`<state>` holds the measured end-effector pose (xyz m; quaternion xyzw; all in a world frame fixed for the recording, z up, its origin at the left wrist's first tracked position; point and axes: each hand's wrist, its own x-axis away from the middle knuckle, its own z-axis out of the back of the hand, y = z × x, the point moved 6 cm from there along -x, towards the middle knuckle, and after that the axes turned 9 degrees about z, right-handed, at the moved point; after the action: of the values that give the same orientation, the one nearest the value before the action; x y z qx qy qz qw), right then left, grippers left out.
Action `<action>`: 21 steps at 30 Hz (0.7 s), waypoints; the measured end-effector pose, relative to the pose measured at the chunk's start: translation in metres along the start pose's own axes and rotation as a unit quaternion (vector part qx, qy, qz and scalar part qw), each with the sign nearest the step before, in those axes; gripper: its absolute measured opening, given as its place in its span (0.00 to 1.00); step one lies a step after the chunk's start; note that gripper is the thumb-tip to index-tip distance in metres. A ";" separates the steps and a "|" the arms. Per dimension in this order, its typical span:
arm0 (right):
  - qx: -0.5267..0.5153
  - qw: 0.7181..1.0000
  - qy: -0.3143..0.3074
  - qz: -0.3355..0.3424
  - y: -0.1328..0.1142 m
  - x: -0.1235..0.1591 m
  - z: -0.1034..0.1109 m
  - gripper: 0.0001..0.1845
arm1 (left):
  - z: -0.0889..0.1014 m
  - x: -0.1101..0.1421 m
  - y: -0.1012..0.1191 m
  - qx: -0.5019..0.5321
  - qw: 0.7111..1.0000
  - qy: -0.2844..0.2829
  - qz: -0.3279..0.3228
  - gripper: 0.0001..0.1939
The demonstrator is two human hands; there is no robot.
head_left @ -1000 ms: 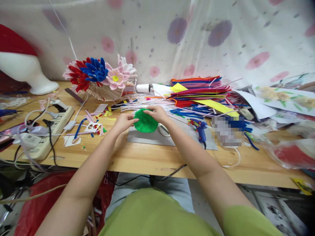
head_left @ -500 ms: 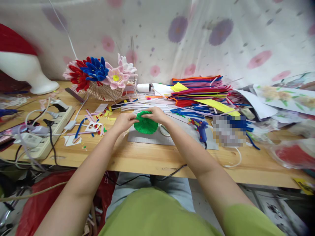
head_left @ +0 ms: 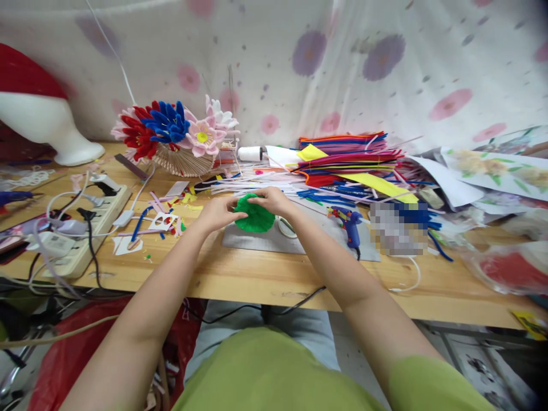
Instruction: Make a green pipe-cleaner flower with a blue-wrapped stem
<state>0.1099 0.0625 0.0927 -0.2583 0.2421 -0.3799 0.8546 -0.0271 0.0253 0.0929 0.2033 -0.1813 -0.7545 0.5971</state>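
A round, fuzzy green disc (head_left: 256,218), like a leaf made of pipe cleaners, is held up between my hands over a grey mat (head_left: 274,244). My left hand (head_left: 221,213) grips its left edge, thumb in front and the other fingers behind. My right hand (head_left: 273,201) pinches the upper edge from above. Just right of the disc a roll of tape (head_left: 286,228) lies on the mat, partly behind my right wrist. A blue glue gun (head_left: 350,225) rests farther right on the mat.
Pipe cleaners (head_left: 349,162) are heaped at the back. A power strip (head_left: 92,231) with tangled cords sits left, near paper scraps (head_left: 165,221). Pipe-cleaner flowers (head_left: 171,128) on a fan stand behind. A white foam head (head_left: 60,128) is at far left; plastic bags (head_left: 511,265) lie right.
My left hand has shifted its fingers on the disc's left edge, the thumb now lower across its front. The disc has tilted slightly; my right hand stays nearly in place.
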 end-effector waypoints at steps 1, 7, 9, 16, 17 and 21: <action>-0.016 1.000 -0.001 0.013 -0.001 0.001 0.000 0.15 | 0.000 -0.002 0.000 0.014 1.000 0.012 0.011 0.15; -0.031 0.998 0.054 -0.009 0.002 0.016 0.011 0.14 | -0.001 -0.009 0.005 0.044 0.996 0.066 0.049 0.14; 0.023 0.996 0.073 -0.035 0.003 0.020 0.016 0.13 | -0.004 -0.010 0.007 0.038 0.996 0.059 0.046 0.15; 0.121 0.990 0.076 -0.021 -0.006 0.008 0.018 0.12 | 0.000 -0.011 0.018 -0.054 0.995 0.079 0.022 0.10; 0.114 0.991 0.075 -0.017 -0.006 0.007 0.017 0.12 | 0.001 -0.011 0.017 -0.047 0.995 0.085 0.026 0.10; 0.081 0.994 0.074 -0.025 -0.002 0.012 0.014 0.17 | -0.002 -0.010 -0.002 0.107 0.984 0.123 0.068 0.13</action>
<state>0.1249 0.0556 0.1022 -0.1649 0.2669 -0.4375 0.8427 -0.0260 0.0353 0.0911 0.3441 -0.1997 -0.6577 0.6396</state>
